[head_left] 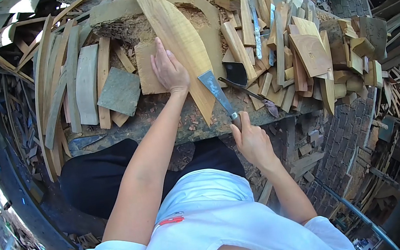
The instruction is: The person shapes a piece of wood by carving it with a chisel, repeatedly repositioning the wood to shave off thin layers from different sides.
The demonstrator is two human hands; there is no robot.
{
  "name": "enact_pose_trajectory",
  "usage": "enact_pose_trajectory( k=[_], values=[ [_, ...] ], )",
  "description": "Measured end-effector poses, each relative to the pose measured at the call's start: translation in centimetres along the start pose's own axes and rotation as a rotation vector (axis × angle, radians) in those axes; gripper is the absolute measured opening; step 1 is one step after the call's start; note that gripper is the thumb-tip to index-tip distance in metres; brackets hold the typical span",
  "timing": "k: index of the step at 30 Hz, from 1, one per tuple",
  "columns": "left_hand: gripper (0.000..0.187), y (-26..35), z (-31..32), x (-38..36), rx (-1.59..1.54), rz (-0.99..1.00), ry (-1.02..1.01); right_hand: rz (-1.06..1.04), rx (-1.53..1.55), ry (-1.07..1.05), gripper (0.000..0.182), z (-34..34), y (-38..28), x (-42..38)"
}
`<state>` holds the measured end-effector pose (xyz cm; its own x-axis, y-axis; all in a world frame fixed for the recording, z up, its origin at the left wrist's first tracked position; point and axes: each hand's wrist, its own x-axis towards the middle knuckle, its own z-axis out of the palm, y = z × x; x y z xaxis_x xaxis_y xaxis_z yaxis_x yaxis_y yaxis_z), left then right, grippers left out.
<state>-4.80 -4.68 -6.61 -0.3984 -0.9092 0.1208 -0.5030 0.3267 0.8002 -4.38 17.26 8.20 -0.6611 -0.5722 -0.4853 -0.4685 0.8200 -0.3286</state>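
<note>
A long curved wooden board (182, 37), pointed at both ends, leans across a thick wooden block (148, 60) in front of me. My left hand (171, 71) holds its left edge near the middle, fingers pointing up along the wood and partly hidden thumb. In my right hand (254, 141) is the dark handle of a broad-bladed chopping knife (217, 93). Its blade points up and left, with the square tip overlapping the board's right edge. Right of the board lies a dark curved metal piece (235, 73).
A worn wooden bench (158, 123) runs across in front of my knees, scattered with chips. Wooden slats (88, 85) and a grey square slab (120, 91) lie to the left. Several offcuts (310, 51) are heaped on the right, beside brick paving (341, 155).
</note>
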Motion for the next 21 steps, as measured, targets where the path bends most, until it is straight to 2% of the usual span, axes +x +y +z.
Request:
enact_pose_trajectory(
  k=[3, 5, 8, 10, 14, 16, 19, 21],
  values=[
    [0.049, 0.1, 0.0, 0.0, 0.004, 0.025, 0.025, -0.003, -0.029, -0.019, 0.031, -0.9, -1.0, 2.8],
    [0.049, 0.3, 0.0, -0.1, 0.001, 0.022, 0.018, -0.114, -0.026, 0.06, 0.032, -0.5, -1.7, 7.1],
    [0.049, -0.2, 0.0, 0.0, 0.016, 0.025, 0.017, -0.154, -0.01, 0.092, 0.032, -1.0, -3.6, 10.1],
    [0.049, -0.1, 0.2, 0.1, 0.011, 0.032, 0.013, -0.164, 0.008, 0.095, 0.034, -1.0, -2.6, 9.1],
    [0.048, -0.1, 0.0, 0.0, 0.008, 0.005, 0.005, -0.034, -0.025, -0.051, 0.038, -1.4, -1.3, 4.0],
    [0.048, -0.1, 0.1, -0.1, -0.013, 0.018, 0.012, 0.03, -0.025, -0.087, 0.039, -1.5, -1.4, 4.0],
    [0.048, 0.2, 0.1, -0.1, 0.01, 0.06, 0.053, -0.099, -0.004, 0.039, 0.037, -0.8, -2.6, 9.2],
    [0.048, 0.4, -0.3, 0.0, 0.004, 0.028, 0.011, -0.147, -0.011, 0.091, 0.037, -0.5, -4.1, 13.0]
  ],
)
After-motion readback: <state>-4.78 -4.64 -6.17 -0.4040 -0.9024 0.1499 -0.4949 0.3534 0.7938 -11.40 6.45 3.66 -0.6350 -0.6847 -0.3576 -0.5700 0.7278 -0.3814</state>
